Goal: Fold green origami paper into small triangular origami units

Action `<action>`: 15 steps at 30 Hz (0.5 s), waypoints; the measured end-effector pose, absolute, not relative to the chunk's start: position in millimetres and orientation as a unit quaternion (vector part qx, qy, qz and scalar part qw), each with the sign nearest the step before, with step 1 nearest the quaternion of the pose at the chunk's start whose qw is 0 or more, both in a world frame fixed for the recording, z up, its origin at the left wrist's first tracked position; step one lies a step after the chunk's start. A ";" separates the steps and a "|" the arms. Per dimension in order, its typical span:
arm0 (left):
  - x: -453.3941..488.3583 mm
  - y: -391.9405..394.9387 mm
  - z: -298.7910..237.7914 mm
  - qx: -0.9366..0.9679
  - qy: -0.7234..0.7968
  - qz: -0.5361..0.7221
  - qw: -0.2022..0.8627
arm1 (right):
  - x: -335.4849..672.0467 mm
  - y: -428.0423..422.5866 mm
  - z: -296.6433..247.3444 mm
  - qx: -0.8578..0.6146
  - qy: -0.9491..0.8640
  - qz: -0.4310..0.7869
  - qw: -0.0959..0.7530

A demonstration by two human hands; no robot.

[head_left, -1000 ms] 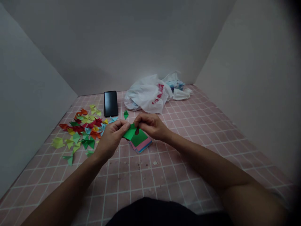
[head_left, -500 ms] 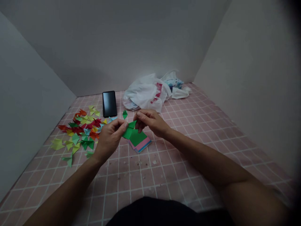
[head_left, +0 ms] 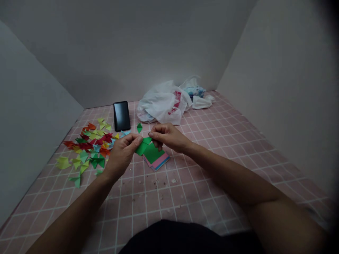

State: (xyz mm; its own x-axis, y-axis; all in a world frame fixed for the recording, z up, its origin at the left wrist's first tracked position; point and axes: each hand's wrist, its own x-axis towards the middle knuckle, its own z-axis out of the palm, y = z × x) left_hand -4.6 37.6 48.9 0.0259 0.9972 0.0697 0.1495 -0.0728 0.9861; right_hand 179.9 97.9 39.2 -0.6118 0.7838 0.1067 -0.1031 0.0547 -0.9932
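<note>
Both my hands meet over the middle of the pink grid mat [head_left: 164,199]. My left hand [head_left: 122,155] and my right hand [head_left: 166,137] pinch a folded piece of green origami paper [head_left: 142,147] between their fingers. Just below it lies a stack of square origami sheets [head_left: 156,157], green on top with pink and blue edges showing. A small folded green paper piece [head_left: 139,127] lies just beyond my hands. To the left of my left hand spreads a pile of folded multicoloured paper triangles [head_left: 87,148].
A black smartphone [head_left: 122,116] lies face up at the far side of the mat. Behind it to the right are a crumpled white plastic bag [head_left: 162,103] and a white cloth [head_left: 201,102]. Pale walls [head_left: 275,88] bound the mat, and small paper scraps dot it.
The green paper has gone from a flatter flap to a more folded, angular shape. My right hand has shifted its grip over the paper's upper edge. The view has drifted slightly.
</note>
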 end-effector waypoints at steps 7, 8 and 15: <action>-5.8 38.4 47.2 0.575 0.522 0.460 0.431 | 176.7 95.6 36.9 -0.292 -0.693 0.539 0.379; -5.6 38.6 47.4 0.579 0.525 0.458 0.424 | 176.3 95.0 37.0 -0.296 -0.696 0.531 0.383; -4.9 39.0 49.4 0.582 0.530 0.459 0.413 | 176.2 92.2 40.1 -0.296 -0.691 0.536 0.384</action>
State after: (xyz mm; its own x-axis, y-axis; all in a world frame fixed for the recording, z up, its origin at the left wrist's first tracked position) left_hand -4.9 39.0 49.4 0.0180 0.9952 0.0964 0.2370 -0.0979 0.9666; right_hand 176.2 92.2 40.1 -0.5295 0.8209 0.2137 -0.0025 0.2504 -0.9681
